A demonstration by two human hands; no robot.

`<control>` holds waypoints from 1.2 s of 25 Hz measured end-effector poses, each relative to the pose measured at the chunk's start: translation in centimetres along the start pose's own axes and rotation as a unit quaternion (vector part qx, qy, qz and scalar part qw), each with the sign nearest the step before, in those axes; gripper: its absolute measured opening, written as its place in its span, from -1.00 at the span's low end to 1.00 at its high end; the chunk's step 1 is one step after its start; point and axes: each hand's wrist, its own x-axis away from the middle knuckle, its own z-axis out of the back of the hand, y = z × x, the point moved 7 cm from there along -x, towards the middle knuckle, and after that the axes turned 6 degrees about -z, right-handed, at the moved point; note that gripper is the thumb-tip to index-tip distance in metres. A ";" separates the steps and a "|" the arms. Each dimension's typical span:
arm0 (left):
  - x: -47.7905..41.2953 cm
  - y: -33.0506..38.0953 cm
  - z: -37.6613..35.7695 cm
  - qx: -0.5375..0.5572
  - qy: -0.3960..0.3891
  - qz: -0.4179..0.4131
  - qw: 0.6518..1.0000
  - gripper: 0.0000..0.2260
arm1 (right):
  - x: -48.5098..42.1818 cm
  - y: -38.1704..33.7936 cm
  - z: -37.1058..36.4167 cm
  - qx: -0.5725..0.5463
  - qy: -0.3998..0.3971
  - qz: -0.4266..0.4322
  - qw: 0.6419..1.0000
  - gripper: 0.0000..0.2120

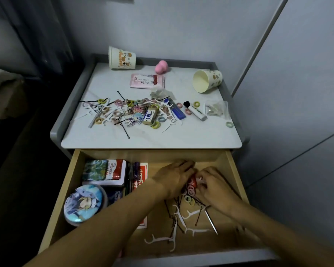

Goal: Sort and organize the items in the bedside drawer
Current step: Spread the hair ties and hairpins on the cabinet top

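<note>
Head view: the drawer is open. The left hand and right hand meet at its back right, fingers curled round a clump of hair ties, probably gathering them for the pile on top. Both forearms reach in, palms down. Floss picks lie loose nearer.

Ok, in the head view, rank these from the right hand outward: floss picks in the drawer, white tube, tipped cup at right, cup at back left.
1. Floss picks, in the drawer beside the right hand.
2. White tube, on the tabletop, right of centre.
3. Tipped cup, right rear.
4. Back-left cup, far left corner.
</note>
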 end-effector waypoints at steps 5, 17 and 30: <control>2.2 -0.2 0.6 -0.060 -0.011 0.015 0.998 -0.36 | 2.8 0.2 0.3 0.131 -0.050 -0.063 0.988 -0.45; 8.0 1.7 0.8 -0.042 -0.127 0.035 0.990 -0.16 | 3.7 -0.1 -3.7 0.141 -0.200 0.010 0.970 0.14; 7.8 2.6 -0.2 -0.021 -0.077 0.037 0.996 -0.26 | 2.9 -1.3 -3.2 0.206 -0.143 0.084 0.964 -0.03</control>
